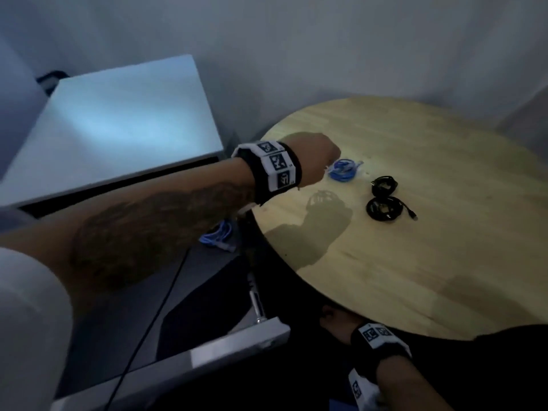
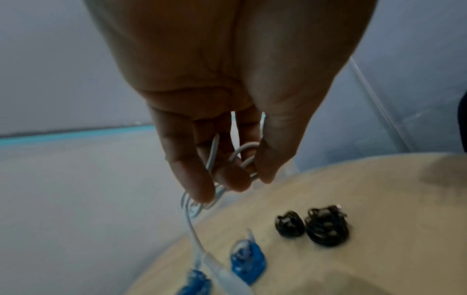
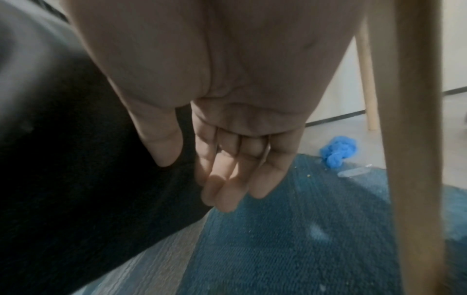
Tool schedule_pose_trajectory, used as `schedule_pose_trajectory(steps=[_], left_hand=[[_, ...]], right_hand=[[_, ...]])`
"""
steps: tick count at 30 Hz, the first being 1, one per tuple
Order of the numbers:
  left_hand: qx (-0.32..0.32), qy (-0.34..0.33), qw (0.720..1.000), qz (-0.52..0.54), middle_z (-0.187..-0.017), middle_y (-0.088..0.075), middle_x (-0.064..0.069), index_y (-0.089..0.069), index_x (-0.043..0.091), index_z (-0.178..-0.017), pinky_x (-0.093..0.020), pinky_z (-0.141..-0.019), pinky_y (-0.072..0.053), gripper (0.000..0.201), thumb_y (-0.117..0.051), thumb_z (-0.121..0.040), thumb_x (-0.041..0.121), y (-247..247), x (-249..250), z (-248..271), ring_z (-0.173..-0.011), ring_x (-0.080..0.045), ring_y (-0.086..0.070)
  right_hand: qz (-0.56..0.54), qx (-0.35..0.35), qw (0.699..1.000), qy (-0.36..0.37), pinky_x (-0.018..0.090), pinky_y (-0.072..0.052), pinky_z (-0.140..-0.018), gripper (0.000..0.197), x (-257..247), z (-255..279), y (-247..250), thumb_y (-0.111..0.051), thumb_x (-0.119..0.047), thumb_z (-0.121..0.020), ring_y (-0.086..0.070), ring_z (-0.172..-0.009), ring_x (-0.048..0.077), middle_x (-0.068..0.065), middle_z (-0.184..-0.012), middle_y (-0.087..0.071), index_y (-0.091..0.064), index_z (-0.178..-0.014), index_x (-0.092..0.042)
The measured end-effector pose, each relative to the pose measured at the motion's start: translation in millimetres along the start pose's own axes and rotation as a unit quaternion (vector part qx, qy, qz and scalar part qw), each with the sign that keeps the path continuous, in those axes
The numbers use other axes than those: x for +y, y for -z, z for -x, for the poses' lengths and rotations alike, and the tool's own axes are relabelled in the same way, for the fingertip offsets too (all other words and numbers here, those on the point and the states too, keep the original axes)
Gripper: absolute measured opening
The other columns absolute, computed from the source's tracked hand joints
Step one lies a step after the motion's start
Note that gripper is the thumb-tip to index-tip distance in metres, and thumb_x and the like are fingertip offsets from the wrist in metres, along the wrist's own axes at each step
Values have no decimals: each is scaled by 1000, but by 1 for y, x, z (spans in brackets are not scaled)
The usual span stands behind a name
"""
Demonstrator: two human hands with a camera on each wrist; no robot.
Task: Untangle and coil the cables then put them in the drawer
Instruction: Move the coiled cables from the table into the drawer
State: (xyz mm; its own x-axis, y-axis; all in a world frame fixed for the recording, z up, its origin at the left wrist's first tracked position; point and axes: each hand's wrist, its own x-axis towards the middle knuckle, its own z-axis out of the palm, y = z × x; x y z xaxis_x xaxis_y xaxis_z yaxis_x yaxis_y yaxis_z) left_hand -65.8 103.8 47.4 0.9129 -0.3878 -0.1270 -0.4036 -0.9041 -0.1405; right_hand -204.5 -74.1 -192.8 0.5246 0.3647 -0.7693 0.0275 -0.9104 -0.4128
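Above the table (image 1: 415,262), the left hand (image 2: 227,111) apparently pinches a pale cable (image 2: 190,229); the right hand (image 3: 227,139) hangs slack, empty.

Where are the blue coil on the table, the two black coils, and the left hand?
blue coil (image 1: 343,170): head view, middle of its loops.
black coils (image 1: 383,209): head view, on the nearer coil's ring.
left hand (image 2: 227,103): left wrist view, on the palm, above fingers pinching a white cable.

The right hand (image 3: 227,139) hangs with fingers (image 3: 227,191) loosely extended and empty, beside a black-clad leg (image 3: 76,179). A wooden table leg (image 3: 417,139) stands close by, and a crumpled blue glove (image 3: 338,149) lies near the edge of the blue carpet (image 3: 303,239).
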Motion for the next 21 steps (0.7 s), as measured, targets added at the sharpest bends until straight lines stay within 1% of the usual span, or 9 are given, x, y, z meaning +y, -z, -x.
schedule_pose_trajectory(steps=[2,4,7,11,13,15,16,19,21], left_hand=[[32,24,999,23,-102,-62,-11,-57,14,-87,-29,-71,-35,2,-55,-88,15,17,-32,43,-96,-33,-59],[53,50,997,28,-92,-61,-6,-53,21,-78,-28,-69,-36,11,-60,-86,22,26,-65,87,-88,-31,-59],[2,101,995,2,-90,-64,-2,-61,21,-83,-29,-67,-41,10,-60,-87,30,21,-95,146,-80,-28,-59],[-121,129,982,-62,-98,-66,2,-65,27,-94,-28,-67,-42,11,-60,-85,26,-26,-102,188,-87,-26,-63],[-139,140,975,-97,-104,-67,1,-67,26,-101,-29,-66,-46,19,-61,-84,23,-52,-107,193,-92,-28,-66],[-137,148,971,-125,-108,-65,-3,-67,24,-104,-33,-68,-53,21,-62,-83,20,-69,-113,196,-92,-29,-67],[-135,151,970,-132,-111,-63,-5,-67,22,-107,-36,-71,-55,22,-59,-86,19,-73,-115,197,-94,-29,-66],[-133,165,967,-140,-117,-62,-8,-65,19,-111,-39,-81,-55,25,-58,-88,21,-76,-117,196,-102,-32,-64],[-118,165,968,-150,-116,-64,-6,-65,18,-110,-36,-80,-53,25,-58,-88,26,-68,-111,190,-103,-32,-64]], right_hand=[[2,2,1000,-3,16,-34,-101,50,6,-2,-3,-23,-30,-110,-33,-144,20,9,-162,-24,-21,-156,-10],[12,-1,1000,-19,18,-22,-111,53,7,-1,-4,-21,-32,-110,-21,-150,18,7,-165,-11,-9,-157,-11],[36,12,999,-22,16,-28,-97,38,8,1,-12,-24,-27,-109,-36,-137,13,-4,-152,-27,-20,-146,-17],[39,74,995,-45,25,-36,-105,41,11,-9,-19,-47,-25,-104,-49,-134,26,13,-143,-53,-51,-139,-5],[41,85,995,-36,27,-35,-108,56,6,-1,-17,-49,-45,-100,-48,-135,26,14,-145,-52,-50,-140,-5],[37,73,997,-17,27,-32,-110,106,5,4,-12,-35,-86,-76,-44,-139,24,14,-149,-47,-46,-144,-6],[51,52,997,-9,25,-30,-110,106,1,9,-10,-26,-88,-77,-44,-139,21,12,-151,-45,-45,-146,-9],[48,74,996,-19,19,-36,-90,44,-1,9,-4,-35,-39,-106,-52,-128,20,8,-144,-53,-54,-138,-15],[32,81,996,-28,19,-35,-89,41,1,6,-7,-36,-34,-107,-51,-129,20,7,-145,-52,-51,-140,-16]])
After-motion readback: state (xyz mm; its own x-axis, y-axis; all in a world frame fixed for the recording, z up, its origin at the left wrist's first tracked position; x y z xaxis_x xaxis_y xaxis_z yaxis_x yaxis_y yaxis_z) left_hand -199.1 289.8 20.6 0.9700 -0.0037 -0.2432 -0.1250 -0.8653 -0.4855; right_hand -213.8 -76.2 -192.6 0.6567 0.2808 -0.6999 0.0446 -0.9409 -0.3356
